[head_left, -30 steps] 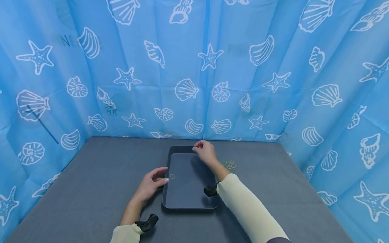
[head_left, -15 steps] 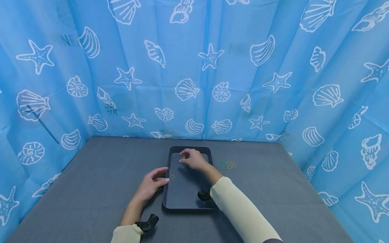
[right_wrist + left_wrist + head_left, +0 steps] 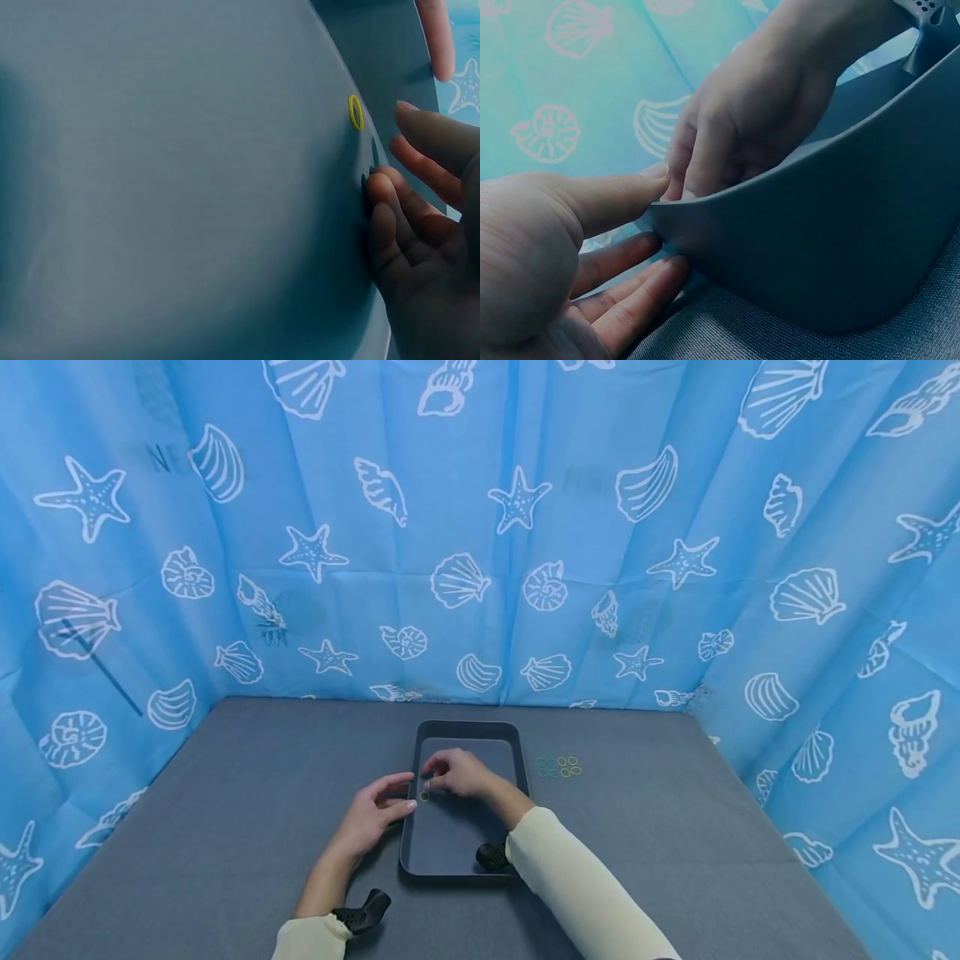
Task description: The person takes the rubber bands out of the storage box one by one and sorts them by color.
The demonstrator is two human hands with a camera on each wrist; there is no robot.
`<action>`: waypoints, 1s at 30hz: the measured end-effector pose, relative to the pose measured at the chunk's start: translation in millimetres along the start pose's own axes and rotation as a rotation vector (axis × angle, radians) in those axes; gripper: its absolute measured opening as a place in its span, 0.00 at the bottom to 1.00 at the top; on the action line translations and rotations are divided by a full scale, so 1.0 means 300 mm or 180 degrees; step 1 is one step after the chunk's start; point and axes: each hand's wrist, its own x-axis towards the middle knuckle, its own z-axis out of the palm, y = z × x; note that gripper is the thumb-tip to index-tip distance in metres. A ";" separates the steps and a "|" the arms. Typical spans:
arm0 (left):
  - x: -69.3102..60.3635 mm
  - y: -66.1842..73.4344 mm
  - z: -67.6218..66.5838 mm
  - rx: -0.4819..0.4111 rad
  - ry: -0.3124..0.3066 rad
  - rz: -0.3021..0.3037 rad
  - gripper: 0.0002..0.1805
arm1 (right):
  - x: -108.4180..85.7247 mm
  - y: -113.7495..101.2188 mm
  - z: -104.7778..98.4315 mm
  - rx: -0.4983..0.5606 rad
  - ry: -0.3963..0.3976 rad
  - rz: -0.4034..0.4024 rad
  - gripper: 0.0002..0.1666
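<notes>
A dark grey rectangular tray [image 3: 467, 729] lies on the table. My left hand [image 3: 367, 817] touches its left side; in the left wrist view the thumb meets the rim and the other fingers lie by the outer wall [image 3: 802, 255], mostly straight. My right hand [image 3: 461, 774] is inside the tray near that side, its thumb and finger pinched together. A small dark band [image 3: 365, 181] shows partly at those fingertips; the rest is hidden. Close by, a small yellow rubber band [image 3: 356, 112] lies on the tray floor next to the wall.
Right of the tray, several small yellow bands [image 3: 569, 767] and green bands [image 3: 548, 767] lie in rows on the grey tablecloth [image 3: 660, 810]. A blue shell-print curtain [image 3: 480, 543] surrounds the table's back and sides.
My right hand has moved from the tray's far right corner, leftwards and nearer, to beside the yellow band. The left hand has stayed at the tray's left side.
</notes>
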 end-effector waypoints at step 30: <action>-0.011 0.022 0.009 0.0036 0.0049 0.0015 0.24 | 0.029 -0.035 0.043 -0.0710 -0.0133 0.0272 0.10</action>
